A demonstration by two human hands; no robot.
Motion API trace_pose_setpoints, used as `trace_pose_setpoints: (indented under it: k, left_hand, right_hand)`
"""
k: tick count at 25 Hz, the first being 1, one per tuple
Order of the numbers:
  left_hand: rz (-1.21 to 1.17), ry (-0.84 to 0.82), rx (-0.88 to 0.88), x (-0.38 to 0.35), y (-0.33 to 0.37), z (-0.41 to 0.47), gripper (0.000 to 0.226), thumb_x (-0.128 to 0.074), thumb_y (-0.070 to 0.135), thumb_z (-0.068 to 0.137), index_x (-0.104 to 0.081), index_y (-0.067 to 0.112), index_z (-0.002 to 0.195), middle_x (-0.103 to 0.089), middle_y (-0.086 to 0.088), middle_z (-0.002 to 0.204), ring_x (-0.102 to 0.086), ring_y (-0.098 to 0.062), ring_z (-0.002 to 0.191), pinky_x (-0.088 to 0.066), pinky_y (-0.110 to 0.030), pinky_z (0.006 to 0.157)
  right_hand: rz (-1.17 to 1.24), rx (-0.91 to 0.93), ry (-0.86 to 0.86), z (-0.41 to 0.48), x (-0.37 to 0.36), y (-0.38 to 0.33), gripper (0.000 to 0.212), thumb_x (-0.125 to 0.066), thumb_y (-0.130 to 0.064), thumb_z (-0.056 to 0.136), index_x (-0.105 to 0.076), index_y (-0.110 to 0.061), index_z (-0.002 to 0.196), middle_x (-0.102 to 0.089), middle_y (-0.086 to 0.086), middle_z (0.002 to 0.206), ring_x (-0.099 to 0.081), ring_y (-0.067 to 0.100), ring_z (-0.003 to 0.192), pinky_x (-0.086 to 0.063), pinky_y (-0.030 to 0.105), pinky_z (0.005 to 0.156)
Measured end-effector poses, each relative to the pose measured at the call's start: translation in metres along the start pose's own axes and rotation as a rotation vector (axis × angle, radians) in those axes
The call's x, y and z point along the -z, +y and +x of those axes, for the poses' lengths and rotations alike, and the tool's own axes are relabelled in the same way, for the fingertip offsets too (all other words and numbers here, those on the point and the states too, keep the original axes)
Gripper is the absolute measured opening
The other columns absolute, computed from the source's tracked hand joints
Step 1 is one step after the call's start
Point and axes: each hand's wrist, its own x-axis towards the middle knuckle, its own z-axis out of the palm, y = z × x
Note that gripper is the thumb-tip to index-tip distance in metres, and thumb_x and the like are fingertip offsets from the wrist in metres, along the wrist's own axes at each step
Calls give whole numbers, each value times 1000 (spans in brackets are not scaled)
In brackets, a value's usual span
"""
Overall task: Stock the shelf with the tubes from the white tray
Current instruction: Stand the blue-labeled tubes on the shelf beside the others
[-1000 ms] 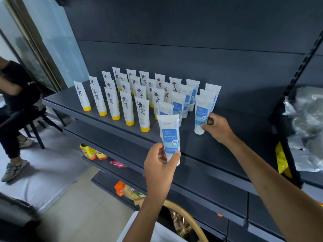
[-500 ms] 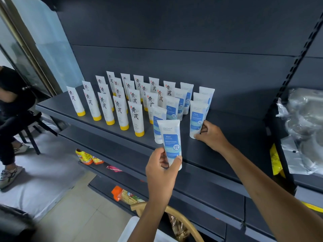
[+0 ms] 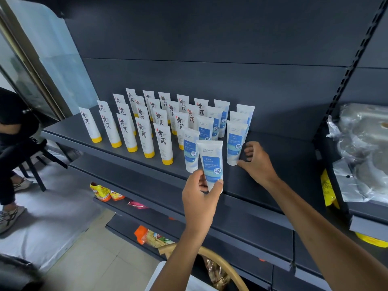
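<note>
The left hand (image 3: 199, 198) pinches a blue-labelled tube (image 3: 211, 162) upright, cap down, at the front edge of the dark shelf (image 3: 283, 164). The right hand (image 3: 255, 162) rests on the shelf, fingers loosely curled beside another standing tube (image 3: 236, 142), perhaps just touching it. Rows of yellow-capped tubes (image 3: 144, 137) stand to the left.

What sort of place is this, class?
Probably a small shop being stocked: dark metal shelving, rows of identical tubes faced forward, and snack packets on a lower shelf.

A shop: dark display shelving (image 3: 273, 185) stocked with rowed tubes (image 3: 144, 135).
</note>
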Motion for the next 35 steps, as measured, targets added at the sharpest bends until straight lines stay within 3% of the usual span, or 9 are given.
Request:
trace_pose_setpoints:
  k: [4,10,13,16,20,26,32,35]
  left_hand:
    - [45,-22,-55,-15,-5,23,22,-79,24,83,-65,23,100,-72,14,95,-71,-11,86,-61,-33,74]
    - [134,-88,-50,-35,-26,36,20,-74,30,82,-62,27,99,-71,8,94,-70,-12,89,-60,-42,79]
    - [145,-95,-23,-37,-34,33,21,-73,33,84,-62,31,102,-71,9,96,-70,-9,92,-61,-40,81]
    - [154,-108,-17,-38,-33,35,20,-74,31,85,-63,31,102,-71,10,97,-70,-8,93,-61,-38,82]
    - [154,-117,-5,-37,-31,35,21,-75,28,86,-63,30,104,-72,11,97,-70,-7,94,-62,-37,83]
    - [61,-126,58,-34,-32,31,52,-79,22,84,-57,23,131,-72,12,113,-68,-3,107,-59,-31,93]
    - [7,-69,101,-28,-35,23,62,-81,22,84,-54,18,139,-66,6,127,-63,-7,117,-55,-32,103]
    - [-53,-7,106,-12,-35,11,60,-80,18,85,-55,14,139,-64,2,129,-63,-8,118,-55,-31,102]
  right_hand:
    - [-79,12,129,-24,8,-4,46,-80,-16,83,-52,-15,120,-54,-1,108,-57,16,87,-51,27,77]
    - [-104,121,-132,-57,-3,-11,29,-74,-12,86,-62,-23,109,-59,-7,100,-55,0,72,-44,16,67]
    - [-112,178,-233,-62,-12,-9,26,-74,-12,86,-64,-20,108,-61,-7,97,-57,-7,74,-45,18,67]
    - [-143,216,-220,-64,-18,-8,26,-75,-19,87,-63,-21,109,-62,-10,95,-63,3,83,-55,27,72]
    - [-162,214,-200,-64,-20,-11,21,-75,-18,87,-61,-18,103,-62,-5,93,-63,10,83,-57,32,74]
    - [-152,184,-201,-66,-17,-15,24,-74,-25,89,-62,-20,109,-60,-4,93,-62,11,83,-56,32,74]
    - [-165,126,-155,-78,-11,-12,43,-76,-24,87,-56,-25,125,-57,-6,97,-56,5,77,-43,18,66]
    - [-171,116,-63,-94,-9,-12,49,-76,-23,86,-54,-21,130,-56,-7,98,-51,3,72,-44,20,69]
